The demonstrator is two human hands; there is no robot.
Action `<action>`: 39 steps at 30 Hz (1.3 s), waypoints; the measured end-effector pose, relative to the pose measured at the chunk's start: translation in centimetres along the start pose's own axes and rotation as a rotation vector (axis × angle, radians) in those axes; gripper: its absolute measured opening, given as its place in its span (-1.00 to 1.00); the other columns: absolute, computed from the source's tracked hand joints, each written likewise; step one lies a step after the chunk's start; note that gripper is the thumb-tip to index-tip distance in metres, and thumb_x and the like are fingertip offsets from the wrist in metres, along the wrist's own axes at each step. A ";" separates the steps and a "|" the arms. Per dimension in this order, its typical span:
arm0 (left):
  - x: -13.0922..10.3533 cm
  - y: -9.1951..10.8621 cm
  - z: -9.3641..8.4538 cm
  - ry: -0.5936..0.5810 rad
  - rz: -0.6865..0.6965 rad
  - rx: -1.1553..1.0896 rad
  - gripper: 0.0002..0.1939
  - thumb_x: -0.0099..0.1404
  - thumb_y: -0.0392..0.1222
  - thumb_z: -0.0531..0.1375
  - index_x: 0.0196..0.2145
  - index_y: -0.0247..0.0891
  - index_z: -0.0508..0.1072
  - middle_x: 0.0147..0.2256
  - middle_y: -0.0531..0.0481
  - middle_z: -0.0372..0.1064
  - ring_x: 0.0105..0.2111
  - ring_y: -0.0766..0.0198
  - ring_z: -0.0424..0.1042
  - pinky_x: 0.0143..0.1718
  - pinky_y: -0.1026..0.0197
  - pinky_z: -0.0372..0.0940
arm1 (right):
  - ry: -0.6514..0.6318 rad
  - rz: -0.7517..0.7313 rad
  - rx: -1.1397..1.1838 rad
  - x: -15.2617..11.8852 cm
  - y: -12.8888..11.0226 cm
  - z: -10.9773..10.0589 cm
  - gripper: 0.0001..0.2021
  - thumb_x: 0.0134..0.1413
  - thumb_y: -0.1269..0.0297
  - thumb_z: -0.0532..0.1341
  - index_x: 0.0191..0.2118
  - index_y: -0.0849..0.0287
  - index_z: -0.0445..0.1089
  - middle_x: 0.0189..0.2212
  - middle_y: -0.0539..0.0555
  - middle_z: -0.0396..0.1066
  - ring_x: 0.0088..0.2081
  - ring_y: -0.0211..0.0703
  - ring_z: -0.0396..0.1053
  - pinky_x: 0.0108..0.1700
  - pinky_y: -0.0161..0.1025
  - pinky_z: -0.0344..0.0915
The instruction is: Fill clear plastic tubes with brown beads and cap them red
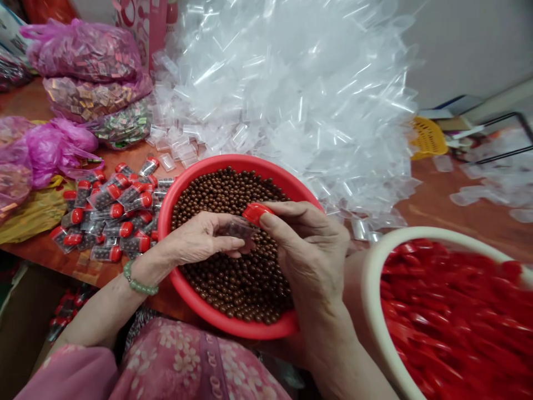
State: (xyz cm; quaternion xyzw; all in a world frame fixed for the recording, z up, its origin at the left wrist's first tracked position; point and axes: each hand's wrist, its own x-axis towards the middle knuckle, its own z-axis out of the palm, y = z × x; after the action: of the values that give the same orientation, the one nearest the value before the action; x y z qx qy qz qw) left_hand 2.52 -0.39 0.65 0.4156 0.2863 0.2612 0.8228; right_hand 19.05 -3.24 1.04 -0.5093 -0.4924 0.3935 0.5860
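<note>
Over a red basin (233, 329) of small round brown balls (225, 191), my left hand (200, 239) is closed around a clear plastic container (237, 229) with dark balls inside. My right hand (308, 250) pinches a red cap (256, 212) between thumb and fingers, at the container's upper right end. Whether cap and container touch, I cannot tell. Left of the basin lies a heap of filled containers with red caps (120, 214). To the right, a cream tub (372, 289) holds many loose red caps (449, 322).
A large pile of clear plastic containers (291, 94) rises behind the basin. Pink bags (87, 61) of small packets stand at the back left, a yellow bag (37, 214) below them. A yellow basket (428, 138) sits at the right. An open box (25, 316) is below the table's left edge.
</note>
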 end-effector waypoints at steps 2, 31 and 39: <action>-0.1 -0.1 0.1 0.002 -0.033 -0.030 -0.82 0.10 -0.33 0.34 -0.28 -0.37 0.53 -0.37 -0.01 0.46 -0.35 0.37 0.43 -0.26 0.29 0.34 | -0.038 0.007 -0.056 0.0 -0.2 0.1 -0.88 -0.03 0.26 0.39 -0.30 0.03 0.54 -0.33 -0.03 0.55 -0.30 -0.22 0.48 -0.20 -0.21 0.43; -0.2 -0.6 -0.4 0.125 -0.071 -0.043 -0.85 0.11 -0.43 0.25 -0.31 -0.38 0.44 -0.38 0.03 0.40 -0.34 0.39 0.42 -0.14 0.17 0.40 | -0.352 -0.135 -0.404 1.8 1.0 -0.5 -0.87 0.07 0.25 0.30 -0.24 0.10 0.51 -0.34 0.01 0.53 -0.31 -0.19 0.44 -0.20 -0.21 0.37; 0.0 -0.9 -0.5 0.121 0.008 0.196 -0.87 0.18 -0.41 0.18 -0.26 -0.37 0.43 -0.35 0.01 0.39 -0.36 0.39 0.39 -0.23 0.25 0.35 | -0.295 0.082 -0.188 1.8 1.0 -0.2 -0.86 -0.04 0.20 0.38 -0.37 0.11 0.47 -0.46 -0.05 0.44 -0.42 -0.27 0.38 -0.36 -0.29 0.33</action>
State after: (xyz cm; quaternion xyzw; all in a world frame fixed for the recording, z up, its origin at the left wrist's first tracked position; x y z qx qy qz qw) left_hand 2.35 -0.60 -0.29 0.4785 0.3581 0.2599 0.7585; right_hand 19.69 -1.38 0.41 -0.5183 -0.5863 0.4398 0.4406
